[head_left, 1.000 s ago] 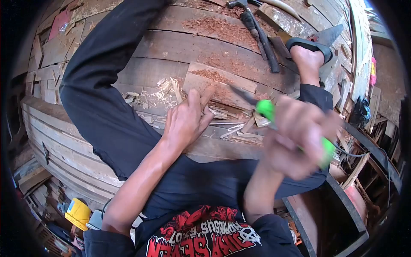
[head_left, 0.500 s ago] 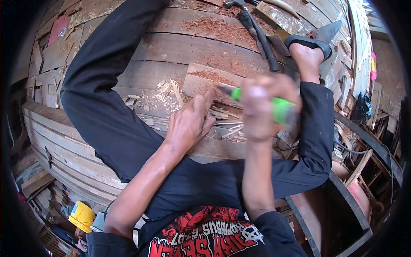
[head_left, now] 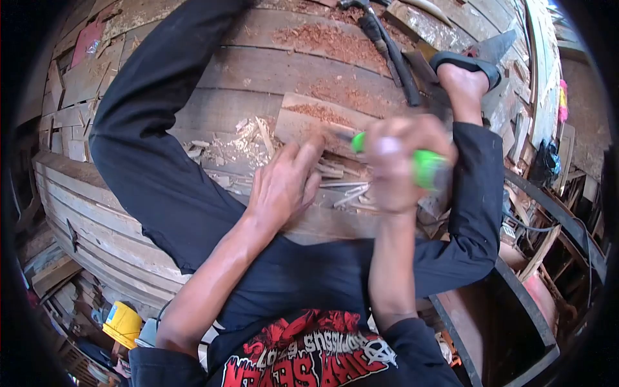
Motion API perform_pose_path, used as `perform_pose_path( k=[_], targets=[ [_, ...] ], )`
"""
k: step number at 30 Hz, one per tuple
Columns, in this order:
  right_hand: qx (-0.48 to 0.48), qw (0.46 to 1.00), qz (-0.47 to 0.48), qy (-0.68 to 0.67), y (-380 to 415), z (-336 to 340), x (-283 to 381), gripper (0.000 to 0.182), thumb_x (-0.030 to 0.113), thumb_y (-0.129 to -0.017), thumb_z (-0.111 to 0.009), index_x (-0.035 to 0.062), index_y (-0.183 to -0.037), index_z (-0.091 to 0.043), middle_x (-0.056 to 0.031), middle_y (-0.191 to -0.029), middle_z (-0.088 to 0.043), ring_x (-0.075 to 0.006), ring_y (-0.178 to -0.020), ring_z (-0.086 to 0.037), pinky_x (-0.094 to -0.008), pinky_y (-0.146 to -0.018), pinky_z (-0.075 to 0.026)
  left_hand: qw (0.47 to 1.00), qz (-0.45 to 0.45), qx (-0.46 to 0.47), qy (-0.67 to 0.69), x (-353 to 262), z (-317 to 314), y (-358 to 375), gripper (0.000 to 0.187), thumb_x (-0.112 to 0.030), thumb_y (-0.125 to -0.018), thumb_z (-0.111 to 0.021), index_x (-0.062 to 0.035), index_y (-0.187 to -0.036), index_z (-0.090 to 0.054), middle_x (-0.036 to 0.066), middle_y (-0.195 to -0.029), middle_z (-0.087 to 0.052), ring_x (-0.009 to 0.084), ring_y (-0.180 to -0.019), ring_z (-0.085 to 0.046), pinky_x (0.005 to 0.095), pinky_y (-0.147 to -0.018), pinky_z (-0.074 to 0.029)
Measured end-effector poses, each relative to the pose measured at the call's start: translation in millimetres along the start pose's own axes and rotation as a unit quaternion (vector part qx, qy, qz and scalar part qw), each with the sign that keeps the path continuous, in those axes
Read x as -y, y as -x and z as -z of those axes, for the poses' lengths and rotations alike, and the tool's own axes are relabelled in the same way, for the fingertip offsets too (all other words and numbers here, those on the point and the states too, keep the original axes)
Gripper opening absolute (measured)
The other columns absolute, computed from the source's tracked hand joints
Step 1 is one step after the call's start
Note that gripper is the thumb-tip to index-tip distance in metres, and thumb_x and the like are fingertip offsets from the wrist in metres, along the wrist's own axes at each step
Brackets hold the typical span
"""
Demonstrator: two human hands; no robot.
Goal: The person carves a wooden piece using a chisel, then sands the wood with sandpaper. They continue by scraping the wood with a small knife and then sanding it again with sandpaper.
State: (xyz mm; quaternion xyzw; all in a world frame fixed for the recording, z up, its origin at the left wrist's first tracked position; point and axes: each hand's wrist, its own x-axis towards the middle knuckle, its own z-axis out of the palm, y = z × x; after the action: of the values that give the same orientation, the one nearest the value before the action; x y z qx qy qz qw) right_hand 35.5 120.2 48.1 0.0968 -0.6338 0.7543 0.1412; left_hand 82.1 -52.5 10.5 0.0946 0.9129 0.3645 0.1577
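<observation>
Right hand [head_left: 401,169] clamped on green-handled knife [head_left: 422,166], blade tip at small wood piece [head_left: 314,143] pinned by left hand [head_left: 282,184] near board [head_left: 309,119]. Best cutting away, fingers clear, strokes shallow.

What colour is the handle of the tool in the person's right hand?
Bright green handle, gripped in the right hand; the head view shows it.

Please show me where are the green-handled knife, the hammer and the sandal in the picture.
green-handled knife [head_left: 425,166]: head view, on the green handle beside the right hand.
hammer [head_left: 390,55]: head view, on the black handle.
sandal [head_left: 465,63]: head view, on the dark strap over the foot.
</observation>
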Motion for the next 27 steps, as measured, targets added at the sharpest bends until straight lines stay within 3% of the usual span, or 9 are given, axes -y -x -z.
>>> perform_pose_path(
  k=[2,6,10,12,20,23,24,25,27],
  targets=[
    [-0.041,0.998,-0.001,-0.044,-21.7,-0.7,53.2,0.018,0.010,-0.091,-0.063,0.0105,-0.084,-0.046,0.0028,-0.061,-0.045,-0.0095,-0.048,-0.041,-0.0282,-0.049,-0.034,1.000,0.016,0.004,-0.002,0.7,-0.3,-2.6,0.021,-0.011,-0.088,-0.067,-0.0060,-0.106,-0.056,0.019,-0.098,-0.061,0.0450,-0.091,-0.065,0.0539,-0.075,-0.053],
    [0.114,0.987,0.099,-0.054,-41.2,26.4,104.5,0.015,0.009,-0.089,-0.059,0.0133,-0.083,-0.046,0.0025,-0.064,-0.052,-0.0110,-0.051,-0.049,-0.0313,-0.054,-0.037,1.000,0.005,-0.012,-0.008,2.1,-3.2,-7.3,0.019,-0.009,-0.087,-0.067,-0.0055,-0.103,-0.058,0.018,-0.098,-0.060,0.0443,-0.090,-0.064,0.0532,-0.076,-0.053],
    [0.073,0.991,0.082,-0.077,-5.3,17.3,36.9,0.020,0.005,-0.087,-0.060,0.0123,-0.078,-0.045,-0.0009,-0.064,-0.050,-0.0139,-0.048,-0.047,-0.0318,-0.051,-0.037,1.000,0.005,-0.011,0.000,5.2,-5.2,-7.5,0.020,-0.007,-0.087,-0.066,-0.0065,-0.105,-0.057,0.018,-0.098,-0.060,0.0437,-0.091,-0.064,0.0537,-0.076,-0.053],
    [-0.010,0.999,0.040,-0.028,18.8,-11.8,-0.5,0.022,0.000,-0.086,-0.062,0.0102,-0.076,-0.045,-0.0020,-0.063,-0.047,-0.0136,-0.046,-0.045,-0.0329,-0.047,-0.035,1.000,0.014,-0.006,0.009,4.7,-5.3,-8.6,0.023,-0.007,-0.087,-0.063,-0.0092,-0.109,-0.058,0.017,-0.098,-0.060,0.0423,-0.095,-0.065,0.0544,-0.078,-0.055],
    [0.037,0.990,0.117,-0.071,-11.6,6.8,90.9,0.027,0.008,-0.092,-0.063,0.0150,-0.077,-0.042,0.0053,-0.057,-0.053,-0.0067,-0.042,-0.046,-0.0274,-0.047,-0.039,1.000,0.006,-0.023,0.001,-0.3,-1.9,-11.0,0.021,-0.006,-0.087,-0.063,-0.0054,-0.106,-0.056,0.020,-0.097,-0.063,0.0446,-0.092,-0.065,0.0534,-0.078,-0.053],
    [0.015,0.998,0.060,0.014,7.6,-9.2,67.9,0.031,0.006,-0.090,-0.067,0.0130,-0.074,-0.041,0.0025,-0.054,-0.048,-0.0112,-0.041,-0.043,-0.0310,-0.045,-0.037,0.999,0.006,-0.043,0.031,2.1,-1.5,-12.3,0.018,-0.005,-0.087,-0.062,-0.0056,-0.103,-0.055,0.019,-0.098,-0.066,0.0430,-0.092,-0.067,0.0537,-0.077,-0.054],
    [0.008,0.999,0.037,0.011,16.2,-15.7,51.5,0.033,0.006,-0.089,-0.068,0.0123,-0.073,-0.040,0.0015,-0.054,-0.046,-0.0128,-0.040,-0.042,-0.0322,-0.045,-0.037,0.998,0.005,-0.050,0.045,2.9,-3.3,-11.7,0.017,-0.005,-0.087,-0.061,-0.0066,-0.103,-0.056,0.017,-0.099,-0.067,0.0416,-0.092,-0.068,0.0539,-0.077,-0.055],
    [-0.035,0.994,0.038,-0.092,20.3,-24.6,34.4,0.034,0.004,-0.088,-0.068,0.0116,-0.072,-0.039,0.0009,-0.053,-0.045,-0.0133,-0.040,-0.041,-0.0328,-0.044,-0.036,0.998,0.013,-0.057,0.037,5.2,-4.0,-12.2,0.018,-0.005,-0.088,-0.060,-0.0056,-0.105,-0.055,0.018,-0.098,-0.067,0.0426,-0.089,-0.068,0.0545,-0.076,-0.055],
    [-0.026,0.994,0.071,-0.074,18.9,-21.4,32.6,0.033,0.004,-0.089,-0.067,0.0110,-0.072,-0.039,0.0012,-0.053,-0.045,-0.0131,-0.040,-0.041,-0.0325,-0.044,-0.035,0.997,0.033,-0.065,0.013,17.9,-4.3,-5.2,0.020,-0.005,-0.089,-0.059,-0.0035,-0.108,-0.054,0.020,-0.095,-0.068,0.0446,-0.084,-0.069,0.0558,-0.072,-0.055]
  ],
)
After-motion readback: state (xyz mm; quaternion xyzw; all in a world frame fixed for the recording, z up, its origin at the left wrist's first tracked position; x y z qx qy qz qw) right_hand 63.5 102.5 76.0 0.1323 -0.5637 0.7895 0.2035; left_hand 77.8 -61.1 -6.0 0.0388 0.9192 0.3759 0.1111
